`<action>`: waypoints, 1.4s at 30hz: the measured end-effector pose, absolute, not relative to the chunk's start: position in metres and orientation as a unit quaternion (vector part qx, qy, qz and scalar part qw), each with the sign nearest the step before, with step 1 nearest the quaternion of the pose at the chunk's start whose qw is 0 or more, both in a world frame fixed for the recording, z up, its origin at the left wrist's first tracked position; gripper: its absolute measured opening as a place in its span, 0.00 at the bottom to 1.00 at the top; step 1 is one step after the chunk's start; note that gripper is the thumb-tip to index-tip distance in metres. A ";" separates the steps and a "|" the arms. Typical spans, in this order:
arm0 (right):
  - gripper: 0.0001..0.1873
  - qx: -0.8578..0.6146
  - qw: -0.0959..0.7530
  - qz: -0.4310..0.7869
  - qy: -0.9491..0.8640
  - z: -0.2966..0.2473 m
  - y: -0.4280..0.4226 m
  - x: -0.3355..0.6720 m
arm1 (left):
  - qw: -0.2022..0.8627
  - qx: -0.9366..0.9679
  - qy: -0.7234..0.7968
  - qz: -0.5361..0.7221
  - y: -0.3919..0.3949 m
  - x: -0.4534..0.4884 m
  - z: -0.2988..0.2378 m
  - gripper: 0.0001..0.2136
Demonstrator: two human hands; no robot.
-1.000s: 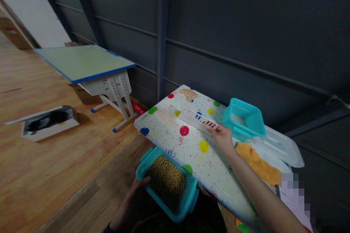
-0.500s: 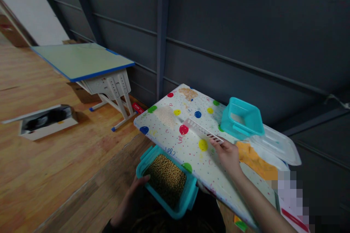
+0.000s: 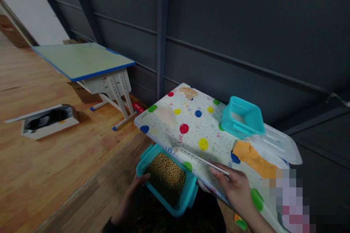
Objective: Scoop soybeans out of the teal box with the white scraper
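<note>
White strip (image 3: 201, 160) swept to table (image 3: 216, 142) edge, above bean tub (image 3: 191, 193).

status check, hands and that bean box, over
Left hand grips bean box, held below table edge. Right hand pinches white strip at near edge, by box. Grain piles far end.

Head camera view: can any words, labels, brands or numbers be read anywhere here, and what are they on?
No text can be read.
Spotted tablecloth: blue squiggles only, no words.
White slotted strip in the right hand: no print shows.
Teal tub of beans in the left hand: no label shows.
Red thing by the desk leg: any print too small to read.
Blurred patch, lower right: unreadable.
</note>
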State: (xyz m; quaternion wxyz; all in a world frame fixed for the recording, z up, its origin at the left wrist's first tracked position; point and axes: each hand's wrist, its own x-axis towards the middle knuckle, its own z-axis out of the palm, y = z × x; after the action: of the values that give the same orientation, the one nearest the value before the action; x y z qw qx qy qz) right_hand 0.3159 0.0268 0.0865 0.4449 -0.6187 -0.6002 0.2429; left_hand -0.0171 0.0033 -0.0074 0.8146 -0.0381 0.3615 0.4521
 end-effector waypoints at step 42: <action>0.31 -0.647 0.539 0.188 -0.506 0.080 0.142 0.320 | 0.786 -0.005 0.412 0.460 0.002 -0.019 0.005 0.35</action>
State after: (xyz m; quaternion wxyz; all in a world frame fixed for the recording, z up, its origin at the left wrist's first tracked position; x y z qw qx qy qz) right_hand 0.3205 0.1419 0.0798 0.5388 -0.6469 -0.5060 0.1876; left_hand -0.0191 0.0023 0.0047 0.7864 -0.0053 0.4116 0.4605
